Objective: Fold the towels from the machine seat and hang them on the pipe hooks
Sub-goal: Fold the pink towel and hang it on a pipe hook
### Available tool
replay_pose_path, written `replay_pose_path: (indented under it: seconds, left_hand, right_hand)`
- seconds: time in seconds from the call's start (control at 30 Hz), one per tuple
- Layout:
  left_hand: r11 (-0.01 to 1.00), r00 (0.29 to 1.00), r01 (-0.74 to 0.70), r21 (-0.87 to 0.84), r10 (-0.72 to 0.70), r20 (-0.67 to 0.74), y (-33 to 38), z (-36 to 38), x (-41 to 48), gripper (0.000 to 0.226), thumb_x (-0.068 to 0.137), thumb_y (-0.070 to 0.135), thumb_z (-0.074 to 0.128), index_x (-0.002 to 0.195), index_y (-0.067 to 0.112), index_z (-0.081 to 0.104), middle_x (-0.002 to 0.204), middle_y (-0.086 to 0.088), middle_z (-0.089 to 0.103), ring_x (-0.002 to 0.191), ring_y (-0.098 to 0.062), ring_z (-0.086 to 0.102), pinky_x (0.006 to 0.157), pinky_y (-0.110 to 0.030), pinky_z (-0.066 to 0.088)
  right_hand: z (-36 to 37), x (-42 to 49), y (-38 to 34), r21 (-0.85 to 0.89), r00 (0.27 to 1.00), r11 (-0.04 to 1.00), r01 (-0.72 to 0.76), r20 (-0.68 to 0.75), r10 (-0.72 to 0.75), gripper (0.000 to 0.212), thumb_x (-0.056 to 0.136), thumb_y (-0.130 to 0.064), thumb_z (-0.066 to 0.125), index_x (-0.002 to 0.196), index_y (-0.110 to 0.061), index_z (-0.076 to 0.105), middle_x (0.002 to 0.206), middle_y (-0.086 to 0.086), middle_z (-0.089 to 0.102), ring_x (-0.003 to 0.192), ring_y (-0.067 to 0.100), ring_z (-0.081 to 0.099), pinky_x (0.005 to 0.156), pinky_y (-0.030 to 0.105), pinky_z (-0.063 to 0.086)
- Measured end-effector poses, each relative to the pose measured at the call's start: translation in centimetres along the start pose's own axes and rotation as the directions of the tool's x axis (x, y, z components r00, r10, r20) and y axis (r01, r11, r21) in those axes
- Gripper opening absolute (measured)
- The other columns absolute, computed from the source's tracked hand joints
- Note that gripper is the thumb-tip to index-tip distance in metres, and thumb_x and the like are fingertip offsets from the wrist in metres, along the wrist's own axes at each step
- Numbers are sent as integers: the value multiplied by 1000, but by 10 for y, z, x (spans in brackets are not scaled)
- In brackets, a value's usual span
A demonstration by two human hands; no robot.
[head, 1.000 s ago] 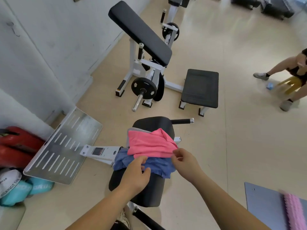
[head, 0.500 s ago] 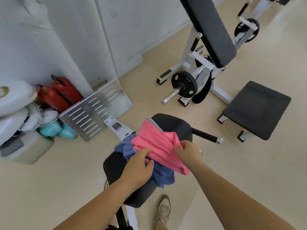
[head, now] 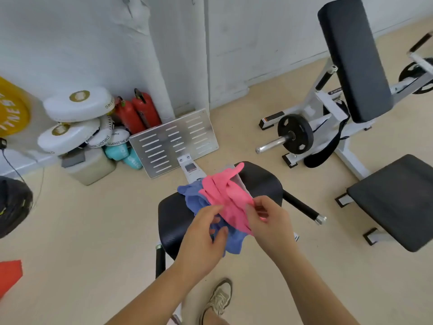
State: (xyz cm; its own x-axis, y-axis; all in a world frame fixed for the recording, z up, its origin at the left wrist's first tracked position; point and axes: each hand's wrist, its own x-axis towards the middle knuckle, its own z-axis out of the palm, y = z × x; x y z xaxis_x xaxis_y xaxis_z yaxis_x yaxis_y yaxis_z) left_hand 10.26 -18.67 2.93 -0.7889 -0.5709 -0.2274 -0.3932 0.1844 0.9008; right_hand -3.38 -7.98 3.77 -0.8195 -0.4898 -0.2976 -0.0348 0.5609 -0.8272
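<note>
So we've got both hands over the black padded machine seat [head: 173, 221], where the crumpled pink towel [head: 226, 195] lies on top of the rumpled blue towel [head: 194, 195]. Our right hand [head: 269, 224] has its fingers pinched shut on the near edge of the pink towel. Our left hand [head: 201, 240] is loosely curled, thumb and fingers partly open, right against both towels where pink overlaps blue; can't really tell if it actually has hold of either one. There's a sliver of grey cloth [head: 243, 186] peeking out just past the pink one, beyond our right hand. Further out beyond the hands is a slotted silver metal footplate [head: 173, 139], and off past the right hand sits a white-framed bench with black pads [head: 351, 57] carrying a black weight plate [head: 295, 133]. Our beige sneaker [head: 219, 299] shows on the floor between our forearms.
</note>
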Motion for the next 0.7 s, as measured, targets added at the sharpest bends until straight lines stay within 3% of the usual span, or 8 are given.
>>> replay_pose_path:
  seconds: [0.1,0.17,0.23,0.33,0.43,0.5,0.6,0.7]
  left_hand:
    - [992,991,-123,-3,123,-50,26,-9,-8,45,91,1,60,124,32,60,118,13,61,94,-11,65,72,-34,60]
    - [978,978,-202,53,205,-46,40,-18,-20,49,91,3,64,130,31,57,128,20,58,108,1,60,85,-23,55]
    - [967,968,-247,65,250,-38,49,-25,-36,42,92,11,67,128,32,58,126,21,61,117,4,57,97,-22,50]
    - [988,993,-91,-124,81,-84,54,-36,-62,33,88,25,77,108,46,61,103,27,67,93,6,66,80,-25,58]
    - [997,993,-77,-29,75,-87,46,-37,-88,45,81,36,80,120,40,58,112,26,63,103,6,62,87,-17,55]
    - [995,990,-101,0,101,-94,40,-36,-98,39,84,33,77,120,31,63,111,19,67,100,3,65,86,-17,54]
    - [991,981,-100,84,112,-156,30,-39,-103,16,94,20,63,107,26,70,93,11,73,84,-4,69,78,-24,57]
    - [988,975,-125,96,140,-171,21,-47,-114,24,97,8,54,90,28,65,73,4,70,68,-11,65,66,-23,52]
  right_hand:
    - [-11,-37,-20,-42,982,984,175,75,-171,11,95,-14,65,86,-19,69,78,-1,69,77,20,64,67,31,53]
    - [-16,-59,-32,-81,965,964,254,94,-246,10,96,-15,65,89,-21,71,78,-3,70,76,17,65,68,30,52]
    - [-18,-80,-49,-5,973,977,215,82,-214,13,97,-17,65,89,-24,73,77,-5,71,73,13,67,67,26,55]
    - [-15,-104,-72,125,992,984,124,-30,-121,14,96,-25,65,83,-26,71,75,-1,72,73,24,68,64,40,59]
    - [-8,-131,-90,102,991,987,127,-64,-121,13,92,-26,71,79,-27,73,77,-3,72,68,14,67,45,23,54]
    - [-3,-147,-100,109,989,983,148,-47,-143,19,91,-21,74,73,-27,74,72,0,71,57,15,64,45,19,51]
    - [-6,-158,-103,95,968,971,218,-145,-203,20,88,-19,77,70,-26,73,86,-1,68,66,5,65,59,22,53]
    - [-18,-161,-102,116,966,968,223,-158,-203,18,86,-24,79,70,-31,76,107,-13,69,92,9,69,83,33,55]
